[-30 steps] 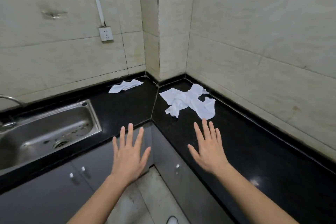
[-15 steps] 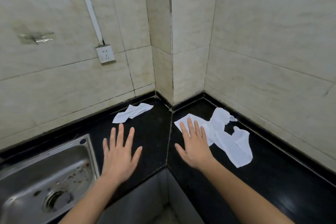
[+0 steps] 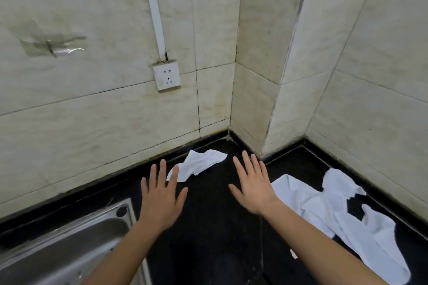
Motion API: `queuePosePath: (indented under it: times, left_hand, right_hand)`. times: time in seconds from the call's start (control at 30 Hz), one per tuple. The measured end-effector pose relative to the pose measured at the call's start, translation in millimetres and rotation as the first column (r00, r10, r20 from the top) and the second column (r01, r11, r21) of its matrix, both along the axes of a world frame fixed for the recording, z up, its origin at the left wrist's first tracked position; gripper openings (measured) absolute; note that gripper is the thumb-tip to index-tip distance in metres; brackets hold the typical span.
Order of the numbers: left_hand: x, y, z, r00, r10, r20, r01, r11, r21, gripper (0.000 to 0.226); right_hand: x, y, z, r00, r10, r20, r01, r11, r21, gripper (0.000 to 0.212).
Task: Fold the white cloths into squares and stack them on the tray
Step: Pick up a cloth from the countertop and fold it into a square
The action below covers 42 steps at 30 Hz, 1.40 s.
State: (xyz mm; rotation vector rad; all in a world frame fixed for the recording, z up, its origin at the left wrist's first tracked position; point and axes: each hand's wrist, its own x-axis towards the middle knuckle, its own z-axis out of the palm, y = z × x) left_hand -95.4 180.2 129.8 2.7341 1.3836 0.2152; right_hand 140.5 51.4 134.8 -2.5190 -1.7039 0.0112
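Fingers (image 3: 159,170) of left hand (image 3: 161,201) straight, spread, holding nothing. Right hand (image 3: 254,188) same: palm down, empty. Both over black counter (image 3: 213,227), likely poised to reach small cloth (image 3: 201,164) crumpled by wall. One left fingertip overlaps its edge, contact unclear. Bigger heap of cloths (image 3: 335,210) rumpled just right of right wrist, unfolded. Sink (image 3: 69,245) at left. Tray not in view. Folding seemingly not yet begun; flat palms suit smoothing cloth first.

both hands (image 3: 162,201) flat above counter (image 3: 208,227), cloths (image 3: 342,213) crumpled
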Motion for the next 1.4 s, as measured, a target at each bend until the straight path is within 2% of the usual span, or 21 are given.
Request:
queuePosePath:
  times: [0.2,0.43,0.57,0.67,0.73,0.77,0.87,0.9,0.93,1.0,1.07,1.17,1.23,1.33,1.4]
  left_hand:
    - [18.5,71.1,-31.4,1.000,0.017,-0.010,-0.018,0.989,-0.148,0.068]
    - [41.4,129.4,-88.0,0.990,0.133,-0.034,-0.136,0.914,-0.382,0.063]
    - [52.5,162.4,-127.0,0.985,0.166,-0.039,-0.166,0.878,-0.449,0.060]
    - [58.9,174.3,-156.0,0.985,0.118,-0.125,-0.165,0.846,-0.507,0.059]
    - [57.2,170.5,-176.3,0.976,0.092,-0.199,-0.182,0.843,-0.505,0.053]
    - [54.1,164.4,-183.4,0.977,0.101,-0.189,-0.180,0.867,-0.465,0.049]
    - [43.1,141.3,-195.1,0.992,0.122,-0.006,-0.119,0.954,-0.276,0.020]
    - [40.2,134.1,-196.4,0.992,0.123,0.023,-0.115,0.965,-0.237,0.008]
    - [38.0,127.3,-196.2,0.990,0.138,0.025,-0.128,0.964,-0.234,0.005]
    - [33.7,116.1,-193.9,0.982,0.187,0.030,-0.173,0.952,-0.252,0.008]
    - [31.1,108.9,-192.8,0.972,0.230,0.047,-0.206,0.933,-0.296,0.014]
    - [28.9,96.3,-189.9,0.961,0.275,-0.003,-0.255,0.886,-0.388,0.018]
    - [27.3,91.4,-183.6,0.946,0.323,0.038,-0.275,0.857,-0.436,0.019]
    - [27.4,94.3,-166.4,0.947,0.309,0.084,-0.241,0.860,-0.449,0.017]
    - [31.8,103.2,-148.1,0.948,0.288,0.133,-0.211,0.886,-0.413,0.018]
  right_hand:
    - [12.9,72.4,-22.7,1.000,0.012,-0.005,-0.013,0.996,-0.093,0.077]
    - [41.6,179.5,-82.7,0.985,0.167,-0.040,-0.172,0.971,-0.167,0.059]
    - [54.4,251.6,-122.2,0.950,0.299,-0.093,-0.312,0.928,-0.205,0.067]
    - [56.9,286.9,-156.0,0.932,0.299,-0.204,-0.344,0.907,-0.243,0.076]
    - [51.9,291.1,-173.3,0.937,0.260,-0.231,-0.325,0.893,-0.311,0.079]
    - [49.0,286.4,-180.2,0.945,0.223,-0.238,-0.294,0.898,-0.328,0.079]
    - [39.1,261.6,-188.4,0.950,0.050,-0.310,-0.147,0.943,-0.298,0.072]
    - [36.1,252.5,-189.6,0.939,0.014,-0.343,-0.123,0.946,-0.299,0.071]
    - [33.6,243.9,-190.9,0.933,0.008,-0.361,-0.131,0.940,-0.317,0.073]
    - [28.9,226.9,-192.2,0.922,0.016,-0.387,-0.172,0.912,-0.373,0.073]
    - [27.0,214.4,-189.3,0.913,0.026,-0.407,-0.211,0.884,-0.416,0.060]
    - [29.8,199.1,-183.8,0.940,0.036,-0.339,-0.204,0.855,-0.477,0.032]
    - [31.9,188.9,-175.0,0.960,0.073,-0.269,-0.203,0.846,-0.493,0.027]
    - [39.9,174.6,-150.2,0.962,0.039,-0.271,-0.161,0.881,-0.445,0.026]
    - [50.7,168.7,-128.0,0.967,0.042,-0.252,-0.133,0.924,-0.358,0.026]
